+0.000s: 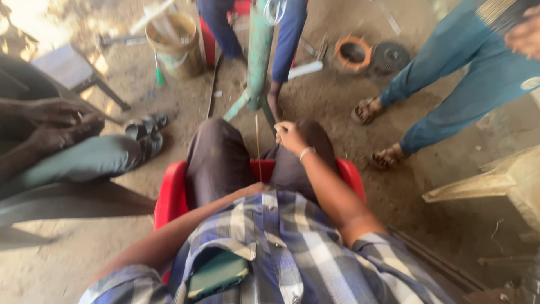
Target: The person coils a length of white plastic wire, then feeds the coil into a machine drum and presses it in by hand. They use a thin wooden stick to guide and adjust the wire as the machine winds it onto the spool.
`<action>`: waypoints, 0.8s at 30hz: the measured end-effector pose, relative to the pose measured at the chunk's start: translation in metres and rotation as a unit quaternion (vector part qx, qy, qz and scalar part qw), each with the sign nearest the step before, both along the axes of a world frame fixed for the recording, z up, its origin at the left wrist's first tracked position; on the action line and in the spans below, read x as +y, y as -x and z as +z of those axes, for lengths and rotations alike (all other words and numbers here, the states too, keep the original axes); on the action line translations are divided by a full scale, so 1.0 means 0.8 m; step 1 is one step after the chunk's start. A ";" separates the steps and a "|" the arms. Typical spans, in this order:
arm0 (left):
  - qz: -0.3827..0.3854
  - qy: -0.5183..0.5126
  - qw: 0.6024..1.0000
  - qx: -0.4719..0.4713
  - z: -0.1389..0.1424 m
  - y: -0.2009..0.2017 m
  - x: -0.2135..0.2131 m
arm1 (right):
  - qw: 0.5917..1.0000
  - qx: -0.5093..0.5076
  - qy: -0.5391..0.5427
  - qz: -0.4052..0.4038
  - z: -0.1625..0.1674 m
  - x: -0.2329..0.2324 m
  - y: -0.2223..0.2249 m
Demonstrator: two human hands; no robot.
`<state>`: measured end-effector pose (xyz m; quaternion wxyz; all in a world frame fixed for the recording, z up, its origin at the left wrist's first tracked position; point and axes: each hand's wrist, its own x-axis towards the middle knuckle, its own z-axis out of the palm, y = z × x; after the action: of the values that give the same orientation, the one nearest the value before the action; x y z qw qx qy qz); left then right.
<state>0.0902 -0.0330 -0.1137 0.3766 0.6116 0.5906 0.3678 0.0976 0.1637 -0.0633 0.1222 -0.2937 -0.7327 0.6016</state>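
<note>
I sit on a red plastic chair [169, 197] in dark trousers and a blue checked shirt. My right hand [291, 137] rests on my right knee with the fingers curled; a pale bracelet circles the wrist. A thin straight rod [257, 143] stands upright between my knees, just left of that hand. My left forearm runs across my lap, and my left hand [254, 189] ends at the foot of the rod, mostly hidden between my thighs. A green metal pipe stand [260, 50] rises from the ground just beyond my knees.
A person in blue trousers [289, 34] stands behind the stand. Another in blue trousers and sandals [388, 157] stands right. A seated person's clasped hands [53, 126] are at left. A bucket [171, 45], stool [67, 67], orange ring [353, 53], dark disc [390, 56] and slippers [147, 132] lie about.
</note>
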 end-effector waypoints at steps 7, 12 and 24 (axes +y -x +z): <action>0.243 0.057 0.966 0.068 0.055 0.008 -0.020 | 0.944 -0.162 -0.259 0.127 -0.057 -0.027 0.035; 0.368 -0.133 0.920 -0.003 0.107 0.071 -0.051 | 0.995 -0.024 -0.072 0.070 -0.057 -0.020 0.051; 0.328 -0.271 0.855 -0.297 0.225 0.164 -0.001 | 0.911 0.123 -0.199 0.339 0.204 -0.010 -0.041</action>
<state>-0.0412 -0.0339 0.0661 0.2111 0.3215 0.4938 0.7798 0.1302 0.1555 0.0997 0.0562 0.0788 -0.8720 0.4798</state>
